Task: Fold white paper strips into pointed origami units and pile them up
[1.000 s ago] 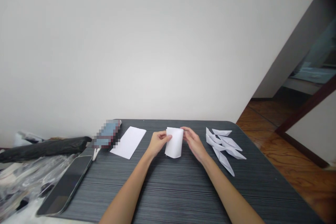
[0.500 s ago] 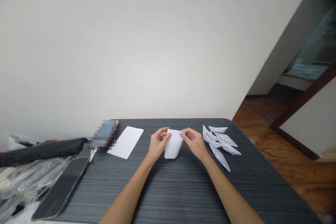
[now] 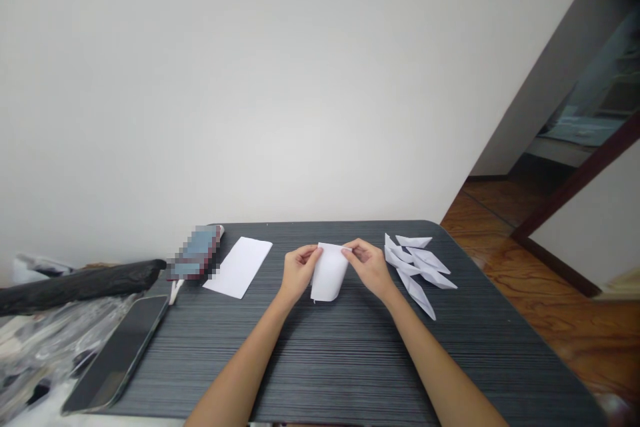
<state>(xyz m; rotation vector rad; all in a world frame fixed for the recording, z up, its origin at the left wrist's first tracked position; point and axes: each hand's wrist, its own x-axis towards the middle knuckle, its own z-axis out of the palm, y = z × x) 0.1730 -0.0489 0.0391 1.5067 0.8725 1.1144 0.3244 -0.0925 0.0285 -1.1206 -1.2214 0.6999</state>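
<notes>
A small sheet of white paper (image 3: 330, 275) hangs between my two hands, its lower end curling over the dark table. My left hand (image 3: 299, 271) pinches its upper left corner between thumb and fingers. At the upper right corner, my right hand (image 3: 369, 265) grips the edge the same way. Right of that hand lies a loose group of folded white paper pieces (image 3: 417, 272), pointed at their ends. On the left rests a flat stack or sheet of white paper (image 3: 239, 267).
The dark, grained table (image 3: 320, 367) stands against a white wall. At its left edge lie a phone (image 3: 117, 353) and a blurred-out item (image 3: 197, 253). Beyond that edge are a black wrapped roll (image 3: 85, 285) and clear plastic bags (image 3: 45, 347). Wooden floor (image 3: 485, 227) shows at right.
The view has shifted slightly, so the tabletop items sit a little higher. Both hands keep their pinch on the paper, which hardly moves.
</notes>
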